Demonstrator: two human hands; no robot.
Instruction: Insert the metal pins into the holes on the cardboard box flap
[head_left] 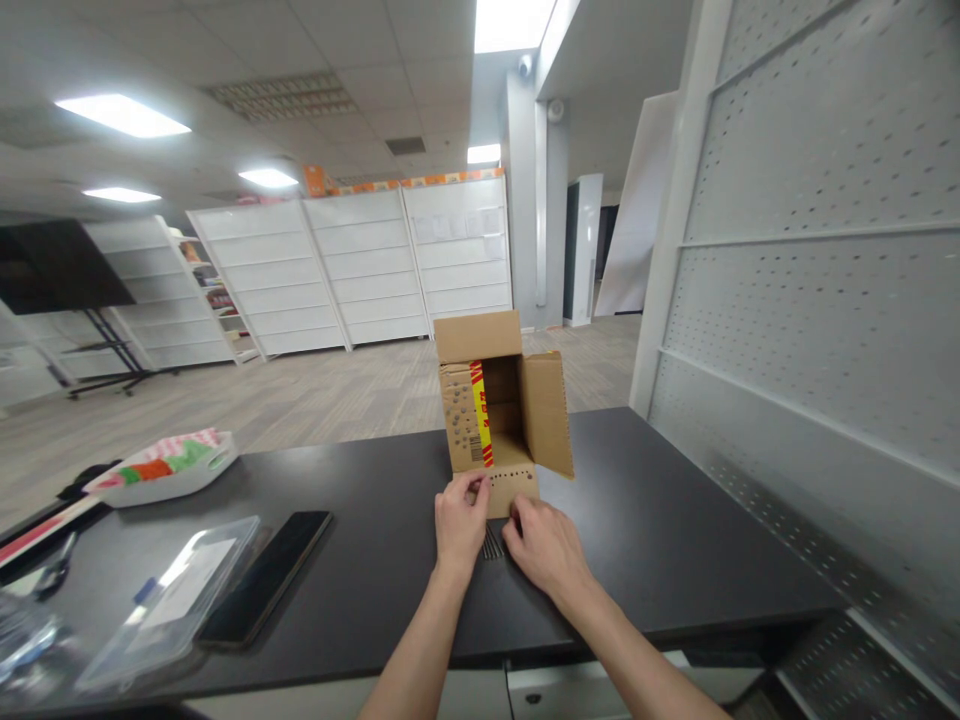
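Observation:
A cardboard box (506, 440) stands on the dark table with its opening towards me and flaps spread. Yellow and red tape runs down its left flap, which also carries scattered dark dots. The lower flap (514, 488) hangs forward with a row of small dark holes or dots. At the left end of that row, my left hand (460, 522) is closed in a pinch; whatever sits between the fingertips is too small to make out. My right hand (544, 540) has its fingers curled at the flap's lower right corner, their tips hidden. Several thin metal rods (491, 543) lie between both hands.
To the left lie a black phone (266, 578) and a clear plastic case (176, 600). A white basket (176, 482) with colourful cloth stands farther back, near scissors (58, 568). A perforated white panel (810, 300) rises along the right side of the table (660, 530).

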